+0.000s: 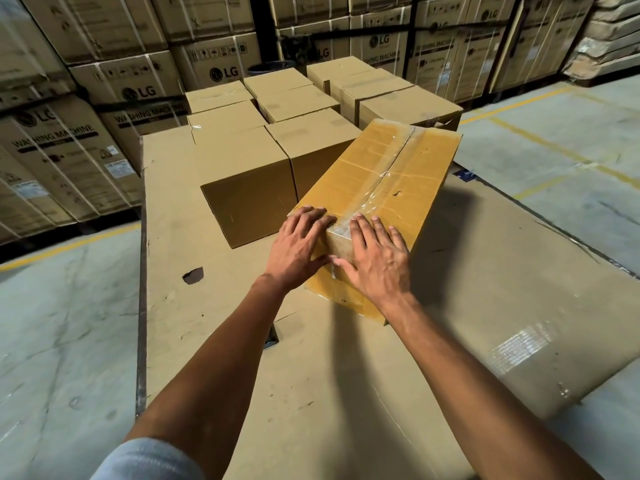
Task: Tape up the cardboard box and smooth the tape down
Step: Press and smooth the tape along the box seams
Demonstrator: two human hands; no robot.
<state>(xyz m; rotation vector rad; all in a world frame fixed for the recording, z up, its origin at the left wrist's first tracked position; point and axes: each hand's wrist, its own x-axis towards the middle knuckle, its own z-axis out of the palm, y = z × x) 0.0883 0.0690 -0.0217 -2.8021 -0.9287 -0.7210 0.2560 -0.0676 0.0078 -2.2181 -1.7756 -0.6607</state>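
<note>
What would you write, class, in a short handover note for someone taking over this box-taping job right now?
Left hand: flat on the near end of the yellow box, holding nothing.
Right hand: flat beside it, pressing the clear tape over the near edge.
The box lies on the cardboard-covered table.
Done: tape laid along the top seam.
Left: smooth the wrinkled tape farther along. No tape roll in view.

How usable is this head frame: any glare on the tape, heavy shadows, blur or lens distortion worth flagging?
Head view: sharp throughout, no motion blur on the left hand or right hand. The clear tape on the yellow box catches mild glare. The box and arms throw a dark shadow onto the cardboard sheet. Wide-angle distortion bows the stacked cartons at the edges.
</note>
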